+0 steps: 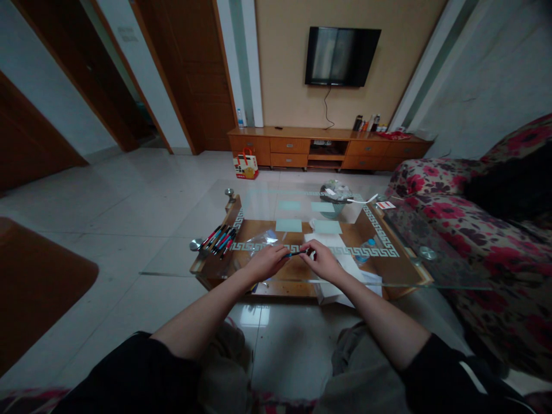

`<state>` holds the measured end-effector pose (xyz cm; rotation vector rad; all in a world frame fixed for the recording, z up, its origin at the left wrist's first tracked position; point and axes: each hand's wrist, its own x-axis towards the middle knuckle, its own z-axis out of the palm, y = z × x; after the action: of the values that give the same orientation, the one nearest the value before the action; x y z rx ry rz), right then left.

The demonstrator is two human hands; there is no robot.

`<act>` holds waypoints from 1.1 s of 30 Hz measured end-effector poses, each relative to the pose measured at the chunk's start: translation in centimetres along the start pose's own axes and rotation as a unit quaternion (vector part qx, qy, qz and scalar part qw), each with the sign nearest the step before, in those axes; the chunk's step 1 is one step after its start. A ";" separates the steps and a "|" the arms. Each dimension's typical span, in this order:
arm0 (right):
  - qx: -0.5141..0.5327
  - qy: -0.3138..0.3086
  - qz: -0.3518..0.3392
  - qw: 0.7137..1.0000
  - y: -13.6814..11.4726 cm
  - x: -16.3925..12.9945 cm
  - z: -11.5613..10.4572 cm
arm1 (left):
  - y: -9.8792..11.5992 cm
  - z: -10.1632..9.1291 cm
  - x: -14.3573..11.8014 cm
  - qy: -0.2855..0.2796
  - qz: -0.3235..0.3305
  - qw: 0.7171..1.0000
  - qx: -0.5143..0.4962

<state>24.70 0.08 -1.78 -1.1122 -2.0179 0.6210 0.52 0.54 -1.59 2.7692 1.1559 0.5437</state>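
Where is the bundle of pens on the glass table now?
In the head view, the bundle of pens lies on the left part of the glass table, left of the left hand and beside a clear plastic bag.

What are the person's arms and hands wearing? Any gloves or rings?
Both forearms are bare, with dark black sleeves pushed up near the elbows. The right sleeve shows a thin white stripe; the left sleeve looks plain. The left hand and right hand wear no gloves. The picture is too small to tell about rings or a watch.
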 end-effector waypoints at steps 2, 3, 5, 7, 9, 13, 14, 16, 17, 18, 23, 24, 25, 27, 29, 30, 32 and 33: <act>0.058 0.023 0.050 0.997 0.4 0.1 0.5 | 0.0 0.1 0.1 0.002 -0.001 1.000 -0.011; 0.085 0.032 0.071 0.993 0.6 0.2 0.7 | 0.0 0.1 0.1 0.003 0.001 1.000 -0.017; 0.141 0.050 0.105 0.983 0.6 0.3 1.0 | 0.1 0.1 0.1 0.004 0.009 1.000 -0.025; 0.193 0.064 0.137 0.969 0.5 0.5 1.1 | 0.2 0.0 0.1 0.005 0.014 1.000 -0.026; 0.234 0.070 0.170 0.955 0.3 0.5 1.1 | 0.2 -0.1 0.1 0.006 0.012 1.000 -0.021; 0.271 0.075 0.198 0.939 -0.1 0.5 1.0 | 0.1 0.0 0.0 -0.001 0.006 1.000 -0.012; 0.277 0.077 0.201 0.936 -0.1 0.5 1.0 | 0.1 0.0 0.0 -0.003 0.006 1.000 -0.011; 0.295 0.082 0.212 0.928 -0.2 0.5 0.9 | 0.1 0.0 0.0 -0.005 0.006 1.000 -0.010; 0.308 0.085 0.219 0.922 -0.2 0.5 0.9 | 0.0 0.0 0.0 -0.006 0.006 1.000 -0.010; 0.320 0.089 0.225 0.916 -0.2 0.5 0.8 | 0.0 0.0 0.0 -0.008 0.006 1.000 -0.007; 0.350 0.111 0.239 0.899 -0.3 0.6 0.5 | 0.0 -0.1 0.0 -0.015 -0.001 1.000 0.016; 0.351 0.113 0.236 0.899 -0.3 0.6 0.4 | 0.0 -0.1 0.0 -0.016 -0.002 1.000 0.020; 0.352 0.115 0.234 0.899 -0.3 0.6 0.4 | 0.0 -0.1 -0.1 -0.017 -0.002 1.000 0.023; 0.351 0.120 0.231 0.899 -0.2 0.6 0.5 | 0.0 -0.1 -0.1 -0.018 -0.006 0.999 0.030; 0.353 0.128 0.234 0.897 0.0 0.7 0.6 | 0.0 -0.1 -0.1 -0.022 -0.011 0.999 0.041; 0.355 0.137 0.236 0.894 0.2 0.7 0.7 | 0.1 -0.1 -0.1 -0.026 -0.014 0.998 0.047; 0.357 0.165 0.240 0.887 0.7 0.8 0.8 | 0.2 -0.3 -0.1 -0.033 -0.019 0.997 0.061; 0.354 0.180 0.241 0.885 1.0 0.9 0.8 | 0.3 -0.3 -0.1 -0.036 -0.022 0.997 0.067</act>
<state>24.22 1.27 -2.67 -1.1439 -1.0341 1.1855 0.53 0.21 -1.25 2.8398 1.2791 0.3718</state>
